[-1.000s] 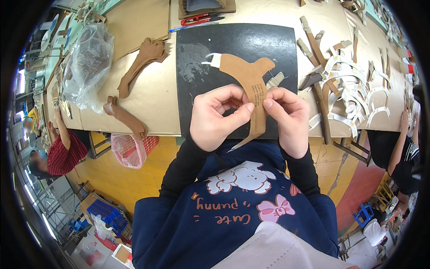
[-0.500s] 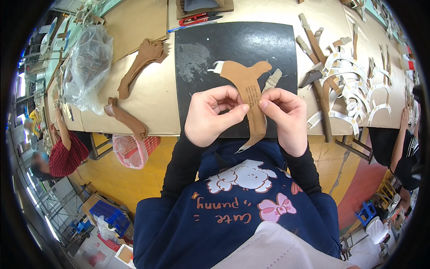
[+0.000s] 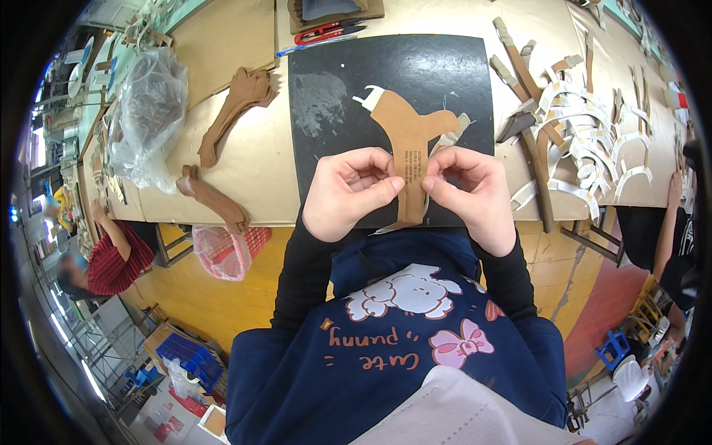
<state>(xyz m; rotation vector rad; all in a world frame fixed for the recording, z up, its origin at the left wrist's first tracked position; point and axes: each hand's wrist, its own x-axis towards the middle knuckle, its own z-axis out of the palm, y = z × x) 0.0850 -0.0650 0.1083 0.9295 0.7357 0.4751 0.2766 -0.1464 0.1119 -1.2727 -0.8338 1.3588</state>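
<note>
A brown Y-shaped strap piece [image 3: 406, 141], looking like a sandal upper, hangs over the near part of the black work board [image 3: 386, 63]. Printed lines run down its stem, and white ends stick out at its upper left tip. My left hand [image 3: 343, 196] pinches the stem's left edge between thumb and fingers. Opposite it, my right hand [image 3: 472, 194] has thumb and fingertips closed on the right edge. Behind the piece's right arm shows a beige strap end [image 3: 454, 135] with loose threads. The fingertips behind the stem are hidden.
Stacked brown strap pieces [image 3: 236, 111] and a smaller bundle [image 3: 211, 199] lie left, beside a clear plastic bag [image 3: 148, 111]. Red-handled snips [image 3: 326, 33] and a blue pen [image 3: 315, 46] lie beyond the board. White-edged straps [image 3: 586, 141] are heaped right. A pink basket [image 3: 230, 256] stands below the table.
The strap piece has turned more upright, its stem now nearly vertical and its lower end shifted left. My hands stay on both edges, almost in the same place.
</note>
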